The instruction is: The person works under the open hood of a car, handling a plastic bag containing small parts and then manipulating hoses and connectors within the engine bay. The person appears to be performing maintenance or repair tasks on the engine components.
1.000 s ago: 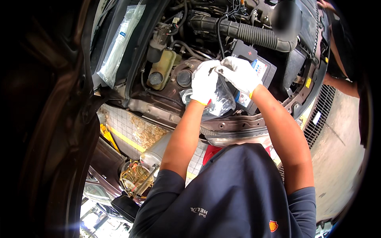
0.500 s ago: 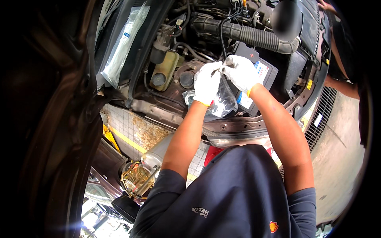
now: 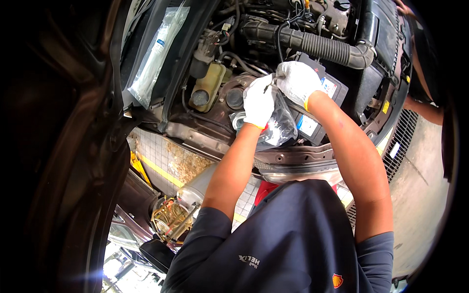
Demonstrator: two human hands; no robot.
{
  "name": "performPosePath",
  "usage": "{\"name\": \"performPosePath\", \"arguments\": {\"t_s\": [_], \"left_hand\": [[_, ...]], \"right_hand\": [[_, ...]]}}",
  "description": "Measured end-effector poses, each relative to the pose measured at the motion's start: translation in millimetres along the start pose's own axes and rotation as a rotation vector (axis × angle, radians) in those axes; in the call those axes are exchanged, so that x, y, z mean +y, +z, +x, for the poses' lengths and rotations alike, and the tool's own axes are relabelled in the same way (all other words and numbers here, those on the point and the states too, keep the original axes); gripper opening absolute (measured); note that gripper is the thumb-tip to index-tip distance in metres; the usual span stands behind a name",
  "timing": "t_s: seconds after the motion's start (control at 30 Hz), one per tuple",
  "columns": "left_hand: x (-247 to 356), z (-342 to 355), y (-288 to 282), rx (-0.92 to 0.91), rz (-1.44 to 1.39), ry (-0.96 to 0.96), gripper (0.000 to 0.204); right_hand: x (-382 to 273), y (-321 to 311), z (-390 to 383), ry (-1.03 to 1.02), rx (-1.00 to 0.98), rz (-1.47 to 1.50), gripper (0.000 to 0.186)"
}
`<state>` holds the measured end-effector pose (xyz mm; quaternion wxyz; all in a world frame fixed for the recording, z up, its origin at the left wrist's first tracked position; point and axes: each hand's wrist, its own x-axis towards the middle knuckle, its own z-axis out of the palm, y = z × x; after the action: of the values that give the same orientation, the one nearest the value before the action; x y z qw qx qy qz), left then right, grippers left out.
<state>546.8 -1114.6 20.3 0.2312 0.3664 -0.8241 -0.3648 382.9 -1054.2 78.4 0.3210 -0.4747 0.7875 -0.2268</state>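
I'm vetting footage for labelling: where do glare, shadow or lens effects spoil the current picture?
Head view: the gloved left hand and right hand look nearly blown out; head view: glare streaks the clear bag near them; head view: the left-side panel sinks toward black; head view: the lower-left background is washed out; head view: the fisheye image curves into black at right.

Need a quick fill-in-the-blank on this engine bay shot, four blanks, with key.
1. The gloves on the left hand and right hand are ____ in colour.
2. The right glove's cuff edge is ____.
3. In the head view, the yellowish reservoir stands to the ____ of both hands.
4. In that view, the battery sits to the ____ of the clear plastic bag.

Missing words: white; yellow; left; right.
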Motion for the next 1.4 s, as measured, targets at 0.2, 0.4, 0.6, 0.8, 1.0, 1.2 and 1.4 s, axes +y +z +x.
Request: {"name": "performPosePath", "arguments": {"t_s": [0.2, 0.4, 0.6, 0.8, 1.0, 1.2, 1.4], "left_hand": [[-3.9, 3.8, 4.3, -0.012, -0.223, -0.105, 0.030], [-14.7, 2.8, 9.5, -0.021, -0.394, -0.139, 0.030], [-3.9, -1.3, 9.5, 0.019, -0.313, -0.136, 0.034], [2.2, -3.0, 9.6, 0.069, -0.252, -0.090, 0.038], [7.3, -1.1, 8.3, 0.063, -0.200, -0.094, 0.031], [1.2, 1.8, 8.1, 0.026, -0.337, -0.173, 0.025], [-0.1, 4.1, 8.1, 0.004, -0.340, -0.196, 0.029]], "right_hand": [[3.6, -3.3, 3.9, 0.004, -0.040, 0.081, 0.028], [20.1, 13.1, 4.7, 0.176, -0.047, 0.529, 0.027], [30.5, 25.8, 5.0, 0.223, -0.048, 0.796, 0.018], [20.7, 9.0, 7.6, 0.161, -0.053, 0.442, 0.024], [3.4, -0.9, 2.2, 0.119, -0.012, 0.179, 0.034], [28.3, 30.1, 2.9, 0.165, 0.042, 0.631, 0.022], [22.1, 31.3, -0.1, 0.307, 0.014, 1.002, 0.012]]}}
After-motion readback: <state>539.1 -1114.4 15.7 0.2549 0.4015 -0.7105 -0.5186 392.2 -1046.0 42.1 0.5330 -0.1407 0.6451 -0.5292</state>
